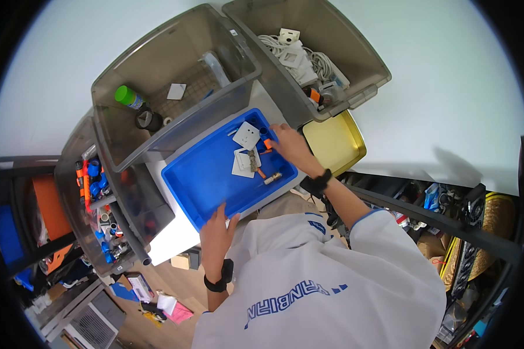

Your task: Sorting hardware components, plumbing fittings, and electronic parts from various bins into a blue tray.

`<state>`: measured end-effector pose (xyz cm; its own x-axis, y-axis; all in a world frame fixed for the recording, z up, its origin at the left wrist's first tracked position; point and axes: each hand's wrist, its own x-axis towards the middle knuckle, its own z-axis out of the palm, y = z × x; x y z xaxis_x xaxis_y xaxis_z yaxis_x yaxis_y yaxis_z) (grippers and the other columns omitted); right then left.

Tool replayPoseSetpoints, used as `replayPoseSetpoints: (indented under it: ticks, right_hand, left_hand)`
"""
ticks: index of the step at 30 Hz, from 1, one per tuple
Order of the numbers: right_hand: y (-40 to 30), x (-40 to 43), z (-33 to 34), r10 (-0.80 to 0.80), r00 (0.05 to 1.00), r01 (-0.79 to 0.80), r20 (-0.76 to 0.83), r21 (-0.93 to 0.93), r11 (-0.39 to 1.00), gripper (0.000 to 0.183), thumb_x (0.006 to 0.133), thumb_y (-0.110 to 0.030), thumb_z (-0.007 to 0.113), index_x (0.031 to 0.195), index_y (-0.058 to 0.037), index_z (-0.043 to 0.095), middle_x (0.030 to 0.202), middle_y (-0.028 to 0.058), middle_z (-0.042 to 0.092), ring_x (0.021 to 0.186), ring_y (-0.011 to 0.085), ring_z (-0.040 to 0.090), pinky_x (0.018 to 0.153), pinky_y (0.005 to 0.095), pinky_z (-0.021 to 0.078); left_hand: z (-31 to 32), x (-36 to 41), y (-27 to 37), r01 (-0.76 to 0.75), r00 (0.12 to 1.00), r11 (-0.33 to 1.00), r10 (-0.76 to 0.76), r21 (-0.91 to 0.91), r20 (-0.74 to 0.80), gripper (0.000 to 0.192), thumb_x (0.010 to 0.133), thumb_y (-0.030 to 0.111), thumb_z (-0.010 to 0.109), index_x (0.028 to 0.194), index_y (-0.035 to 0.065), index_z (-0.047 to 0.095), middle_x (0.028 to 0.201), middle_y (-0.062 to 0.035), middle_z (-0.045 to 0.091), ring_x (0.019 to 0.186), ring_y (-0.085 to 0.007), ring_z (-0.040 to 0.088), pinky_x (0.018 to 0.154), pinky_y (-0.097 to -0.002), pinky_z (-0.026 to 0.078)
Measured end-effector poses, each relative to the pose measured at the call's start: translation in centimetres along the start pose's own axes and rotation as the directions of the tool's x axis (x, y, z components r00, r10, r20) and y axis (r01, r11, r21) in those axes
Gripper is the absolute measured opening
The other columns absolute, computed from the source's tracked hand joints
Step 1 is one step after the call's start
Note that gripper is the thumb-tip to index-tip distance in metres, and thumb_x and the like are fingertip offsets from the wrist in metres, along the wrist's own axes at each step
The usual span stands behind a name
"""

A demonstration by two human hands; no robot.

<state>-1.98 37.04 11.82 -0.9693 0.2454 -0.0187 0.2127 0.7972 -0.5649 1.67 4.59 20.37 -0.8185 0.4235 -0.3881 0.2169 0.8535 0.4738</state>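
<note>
A blue plastic tray [201, 170] lies at a slant before me. My left hand [217, 237] is at its near left corner, fingers spread around the rim and holding nothing. Over the right-hand rim is my right hand [293, 149], thumb and fingers apart; its thumb is close to an orange piece [267, 144], and whether they touch I cannot tell. Inside the tray are a white wall socket [247, 135], white square plates [243, 169] partly overlapping, a blue pipe fitting [263, 131], a greyish wrapped piece [252, 161] and a pale ribbed piece [272, 178].
Behind the tray stands a grey translucent bin [174, 56] with a green-capped can [129, 97]. Another grey bin [349, 39] holds white cables [321, 65]. A yellow tray [332, 144] lies right. At left, a bin holds pipe fittings [97, 187]. A shelf bar [436, 227] runs at right.
</note>
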Motion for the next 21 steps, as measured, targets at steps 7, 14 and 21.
replayPoseSetpoints:
  ticks: [7,14,21]
  right_hand:
    - [1.9,4.4,8.9,0.125,0.988,-0.142,-0.086,-0.243,0.959,0.037,0.088,-0.010,0.067,0.125,-0.0054,0.063,0.120,0.0214,0.060,0.090,0.0424,0.072,0.078,0.0507,0.0603]
    - [3.9,4.4,9.4,-0.009,1.000,0.005,-0.008,-0.413,0.911,0.018,0.088,-0.011,0.067,0.104,-0.0008,0.070,0.143,0.0281,0.050,0.087,0.0394,0.075,0.075,0.0459,0.0620]
    - [-1.7,1.6,4.7,-0.169,0.984,0.158,-0.063,-0.151,0.976,0.039,0.083,-0.025,0.085,0.112,-0.0030,0.071,0.143,0.0174,0.051,0.085,0.0340,0.072,0.077,0.0457,0.0609]
  left_hand:
    - [0.0,-4.9,-4.3,0.055,0.998,0.998,-0.055,-0.044,-0.014,0.055,0.099,0.047,0.065,0.135,0.0056,0.060,0.103,-0.0175,0.074,0.091,-0.0388,0.072,0.074,-0.0475,0.056]
    - [0.2,-8.1,-7.3,0.152,0.988,0.986,-0.154,-0.072,-0.024,0.058,0.099,0.049,0.064,0.138,0.0056,0.060,0.103,-0.0151,0.076,0.094,-0.0398,0.073,0.082,-0.0486,0.056]
    - [-0.1,-9.1,-8.2,0.097,0.984,0.976,-0.123,-0.194,-0.127,0.049,0.099,0.041,0.066,0.133,0.0059,0.063,0.103,-0.0141,0.075,0.094,-0.0379,0.072,0.080,-0.0475,0.056]
